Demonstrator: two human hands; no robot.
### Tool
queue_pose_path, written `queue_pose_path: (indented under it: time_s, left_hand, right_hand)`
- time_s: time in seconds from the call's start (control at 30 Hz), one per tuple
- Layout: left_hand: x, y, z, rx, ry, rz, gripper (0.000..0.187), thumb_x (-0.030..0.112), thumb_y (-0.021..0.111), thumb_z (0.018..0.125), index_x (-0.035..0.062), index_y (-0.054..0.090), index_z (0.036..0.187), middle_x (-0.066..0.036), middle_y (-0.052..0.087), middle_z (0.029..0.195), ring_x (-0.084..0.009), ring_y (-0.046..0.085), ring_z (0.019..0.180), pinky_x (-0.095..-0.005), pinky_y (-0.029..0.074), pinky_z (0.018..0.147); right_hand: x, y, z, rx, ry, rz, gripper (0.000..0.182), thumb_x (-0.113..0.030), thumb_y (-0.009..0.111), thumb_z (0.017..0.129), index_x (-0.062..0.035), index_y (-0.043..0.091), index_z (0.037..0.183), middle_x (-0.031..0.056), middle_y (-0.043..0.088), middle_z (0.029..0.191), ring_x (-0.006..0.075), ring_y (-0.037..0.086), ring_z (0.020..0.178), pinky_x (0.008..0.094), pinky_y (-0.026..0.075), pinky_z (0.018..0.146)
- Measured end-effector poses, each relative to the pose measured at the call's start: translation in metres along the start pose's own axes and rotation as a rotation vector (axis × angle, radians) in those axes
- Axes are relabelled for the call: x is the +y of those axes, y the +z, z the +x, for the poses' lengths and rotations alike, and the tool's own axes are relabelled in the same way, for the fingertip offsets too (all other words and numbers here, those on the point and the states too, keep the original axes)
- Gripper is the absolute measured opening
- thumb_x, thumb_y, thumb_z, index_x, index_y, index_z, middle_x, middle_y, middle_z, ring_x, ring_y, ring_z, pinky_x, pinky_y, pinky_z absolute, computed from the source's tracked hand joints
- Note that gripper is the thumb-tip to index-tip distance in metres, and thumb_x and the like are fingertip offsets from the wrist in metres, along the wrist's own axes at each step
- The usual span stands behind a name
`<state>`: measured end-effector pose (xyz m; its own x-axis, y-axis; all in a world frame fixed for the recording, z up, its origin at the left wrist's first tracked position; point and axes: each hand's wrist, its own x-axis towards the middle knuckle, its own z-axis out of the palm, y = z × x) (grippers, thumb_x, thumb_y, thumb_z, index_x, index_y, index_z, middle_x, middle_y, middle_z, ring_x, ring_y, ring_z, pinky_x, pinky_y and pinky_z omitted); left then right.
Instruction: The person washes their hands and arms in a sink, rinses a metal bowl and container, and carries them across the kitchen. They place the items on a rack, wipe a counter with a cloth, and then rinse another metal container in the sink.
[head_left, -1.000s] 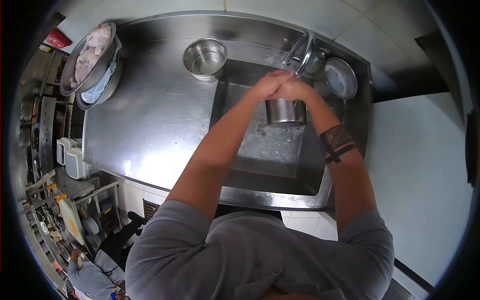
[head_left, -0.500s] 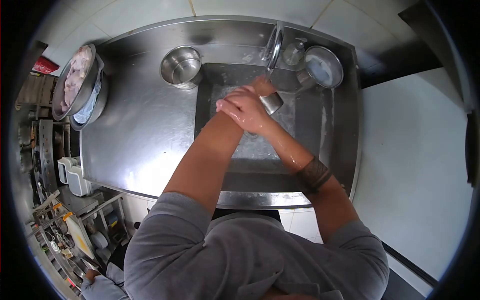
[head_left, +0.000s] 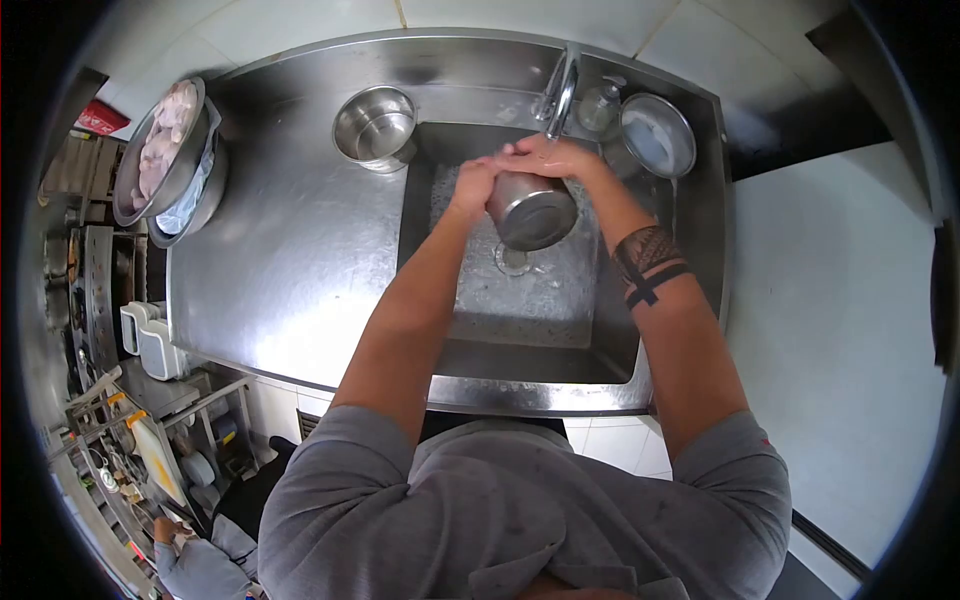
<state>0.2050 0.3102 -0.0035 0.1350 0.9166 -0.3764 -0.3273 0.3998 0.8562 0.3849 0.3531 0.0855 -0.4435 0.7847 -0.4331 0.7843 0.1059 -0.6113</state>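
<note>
Under the tap (head_left: 562, 95), a metal pot (head_left: 538, 218) is tipped over the sink (head_left: 620, 350), its round base turned toward me. My left hand (head_left: 477, 184) is closed on the pot's left side near the rim. Across the far, upper side of the pot lies my right hand (head_left: 550, 158), closed over its edge just below the spout, fingers reaching toward the left hand. The pot's opening is hidden from me, as are several fingertips. Below the pot, the drain (head_left: 512, 259) shows in the wet sink floor.
Left of the sink, an open steel pot (head_left: 375, 128) stands on the counter (head_left: 280, 260). Behind the sink are a soap pump bottle (head_left: 600, 105) and a bowl with whitish liquid (head_left: 657, 136). Stacked bowls (head_left: 190, 190) hold raw poultry (head_left: 165, 140). Another person (head_left: 200, 565) is lower left.
My right hand has left my left forearm and moved up to the pot under the tap. The pot now shows larger, base toward me, with my left hand at its left side.
</note>
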Motion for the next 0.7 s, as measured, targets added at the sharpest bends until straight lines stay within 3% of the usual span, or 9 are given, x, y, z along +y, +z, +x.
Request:
queue_pose_path:
  time_s: [0.1, 0.17, 0.27, 0.3, 0.37, 0.43, 0.47, 0.57, 0.7]
  left_hand:
    - [0.032, -0.010, -0.001, 0.133, 0.001, 0.276, 0.033, 0.034, 0.074, 0.097, 0.0006, 0.075, 0.098, -0.003, 0.072, 0.088, -0.0143, 0.065, 0.081, -0.0325, 0.053, 0.074]
    - [0.020, -0.016, 0.010, 0.038, 0.022, 0.260, 0.049, 0.046, 0.073, 0.095, 0.0024, 0.071, 0.119, -0.007, 0.073, 0.109, -0.0209, 0.068, 0.099, -0.0394, 0.054, 0.084]
    - [0.024, -0.003, -0.017, -0.108, -0.278, 0.232, 0.089, 0.069, 0.063, 0.093, 0.0151, 0.037, 0.158, -0.012, 0.048, 0.155, -0.0366, 0.046, 0.142, -0.0681, 0.043, 0.102]
    - [0.019, -0.004, -0.024, -0.108, -0.279, 0.233, 0.089, 0.069, 0.063, 0.093, 0.0151, 0.037, 0.158, -0.012, 0.048, 0.155, -0.0366, 0.046, 0.142, -0.0681, 0.043, 0.102]
    - [0.007, -0.005, -0.029, -0.107, -0.340, -0.207, 0.087, 0.073, 0.059, 0.093, 0.0160, 0.041, 0.156, -0.012, 0.050, 0.153, -0.0375, 0.050, 0.138, -0.0662, 0.046, 0.100]
    - [-0.001, -0.026, -0.013, -0.134, -0.348, -0.301, 0.086, 0.076, 0.055, 0.093, 0.0188, 0.041, 0.156, -0.013, 0.051, 0.154, -0.0392, 0.052, 0.136, -0.0659, 0.049, 0.098]
    - [0.005, -0.035, -0.011, -0.160, -0.452, -0.250, 0.084, 0.076, 0.055, 0.093, 0.0190, 0.044, 0.155, -0.012, 0.053, 0.151, -0.0387, 0.054, 0.134, -0.0651, 0.050, 0.097]
    - [0.000, -0.044, -0.013, -0.165, -0.572, -0.085, 0.081, 0.077, 0.052, 0.094, 0.0174, 0.054, 0.148, -0.012, 0.056, 0.147, -0.0354, 0.056, 0.132, -0.0594, 0.054, 0.096]
    - [-0.041, -0.019, -0.013, -0.148, -0.301, 0.105, 0.091, 0.080, 0.054, 0.091, 0.0074, 0.053, 0.146, -0.015, 0.064, 0.138, -0.0328, 0.063, 0.123, -0.0510, 0.049, 0.106]
  right_hand:
    - [0.004, 0.006, -0.017, 0.212, 0.004, 0.420, 0.078, -0.069, 0.070, 0.088, 0.0057, 0.071, 0.112, 0.0179, 0.073, 0.104, 0.0249, 0.068, 0.095, 0.0392, 0.052, 0.086]
    - [0.005, -0.002, 0.001, 0.045, 0.055, 0.463, 0.068, -0.055, 0.072, 0.093, 0.0095, 0.068, 0.114, 0.0191, 0.071, 0.111, 0.0254, 0.066, 0.100, 0.0408, 0.052, 0.088]
    - [-0.010, 0.015, 0.017, 0.238, 0.384, 0.379, 0.045, -0.033, 0.066, 0.100, 0.0045, 0.064, 0.124, 0.0174, 0.068, 0.116, 0.0258, 0.062, 0.107, 0.0434, 0.051, 0.084]
    - [-0.018, 0.034, 0.015, 0.238, 0.385, 0.380, 0.045, -0.033, 0.066, 0.100, 0.0045, 0.064, 0.124, 0.0174, 0.068, 0.116, 0.0258, 0.062, 0.107, 0.0434, 0.051, 0.084]
    - [-0.023, 0.071, 0.013, 0.490, 0.157, 1.230, 0.042, -0.033, 0.071, 0.091, 0.0016, 0.063, 0.114, 0.0201, 0.068, 0.101, 0.0252, 0.067, 0.093, 0.0415, 0.057, 0.079]
    - [-0.043, 0.088, -0.018, 0.193, 0.032, 0.727, 0.053, -0.033, 0.072, 0.090, 0.0024, 0.055, 0.125, 0.0286, 0.066, 0.119, 0.0294, 0.069, 0.102, 0.0424, 0.057, 0.084]
    - [-0.019, 0.104, -0.010, 0.116, -0.078, 0.127, 0.049, -0.030, 0.075, 0.086, 0.0026, 0.063, 0.120, 0.0297, 0.069, 0.119, 0.0341, 0.071, 0.108, 0.0447, 0.057, 0.086]
    - [0.003, 0.091, -0.011, -0.201, 0.122, -0.337, 0.052, -0.029, 0.080, 0.083, 0.0056, 0.068, 0.121, 0.0255, 0.072, 0.118, 0.0312, 0.070, 0.111, 0.0441, 0.055, 0.090]
    - [-0.038, 0.065, -0.010, 0.589, 0.422, 0.595, 0.036, -0.020, 0.073, 0.087, 0.0018, 0.072, 0.116, 0.0260, 0.073, 0.111, 0.0387, 0.071, 0.105, 0.0465, 0.056, 0.089]
